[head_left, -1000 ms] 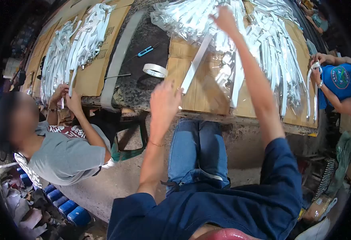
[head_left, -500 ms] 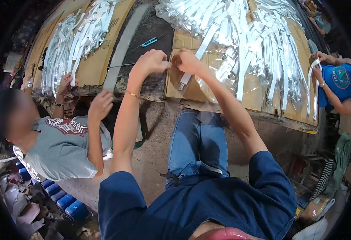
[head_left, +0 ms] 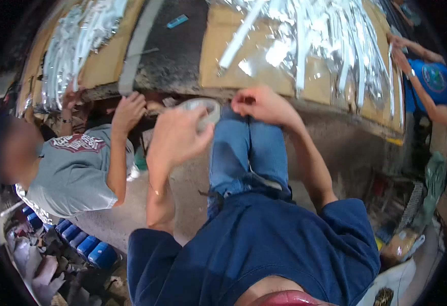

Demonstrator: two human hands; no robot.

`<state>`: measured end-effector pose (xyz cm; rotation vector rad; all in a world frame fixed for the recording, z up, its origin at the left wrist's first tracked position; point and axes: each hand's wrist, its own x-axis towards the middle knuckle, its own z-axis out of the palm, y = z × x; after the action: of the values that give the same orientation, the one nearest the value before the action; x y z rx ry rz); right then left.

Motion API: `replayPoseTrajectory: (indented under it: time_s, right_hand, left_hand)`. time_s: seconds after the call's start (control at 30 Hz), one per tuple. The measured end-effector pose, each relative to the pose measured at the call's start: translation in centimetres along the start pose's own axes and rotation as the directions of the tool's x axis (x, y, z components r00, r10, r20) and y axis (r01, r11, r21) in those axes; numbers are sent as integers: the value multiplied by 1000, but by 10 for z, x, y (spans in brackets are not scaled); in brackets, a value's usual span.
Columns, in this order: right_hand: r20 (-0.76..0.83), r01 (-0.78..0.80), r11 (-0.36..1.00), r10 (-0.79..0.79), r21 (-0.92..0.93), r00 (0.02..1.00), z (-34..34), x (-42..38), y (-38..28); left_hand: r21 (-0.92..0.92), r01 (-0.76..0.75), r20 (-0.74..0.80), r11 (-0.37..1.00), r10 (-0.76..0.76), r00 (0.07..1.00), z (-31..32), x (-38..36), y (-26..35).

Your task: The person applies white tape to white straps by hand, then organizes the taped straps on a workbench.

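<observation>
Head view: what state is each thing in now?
Tape roll, gripped in left hand.
Right hand, curled; contents unclear.
White straps, spread on cardboard.
Blue tool, lying on table; open or shut unclear.
Blue containers, lined up on floor.

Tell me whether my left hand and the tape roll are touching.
Touching. The head view shows the left hand gripping the tape roll, its fingers and thumb lapping over the ring, off the table's edge.

the left hand (head_left: pixel 175 135) holds a tape roll (head_left: pixel 214 115) near the curled right hand (head_left: pixel 264 105), by the table (head_left: pixel 170 53) edge.
</observation>
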<state>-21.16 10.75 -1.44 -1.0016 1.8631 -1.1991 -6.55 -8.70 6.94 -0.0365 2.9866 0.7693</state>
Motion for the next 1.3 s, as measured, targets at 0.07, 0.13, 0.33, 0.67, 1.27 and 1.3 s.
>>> replayPoseTrajectory:
  time_s: [0.07,0.13,0.33,0.67,1.27,1.3]
  right_hand:
    - [-70,30,999,-32,-34,997,38,-54,27]
    - [-67,-282,941,298,186,952,77,-100,54]
    - [-227,-406,888,450,216,864,106,-137,89]
    - [-432,-241,909,379,341,818,98,-92,165]
    - [-360,-215,764,507,609,783,102,-80,170]
    - [-379,-235,784,509,574,773,101,-79,169]
  left_hand:
    - [-10,27,153,1000,-25,988,41,-37,16]
    - [-27,59,241,998,-50,969,86,-57,19]
    - [-35,73,235,997,-62,970,142,-63,26]
    - [101,53,172,994,-70,983,187,-1,1]
    - [255,165,87,953,-192,978,211,24,0]
    - [253,165,87,953,-192,978,212,26,1]
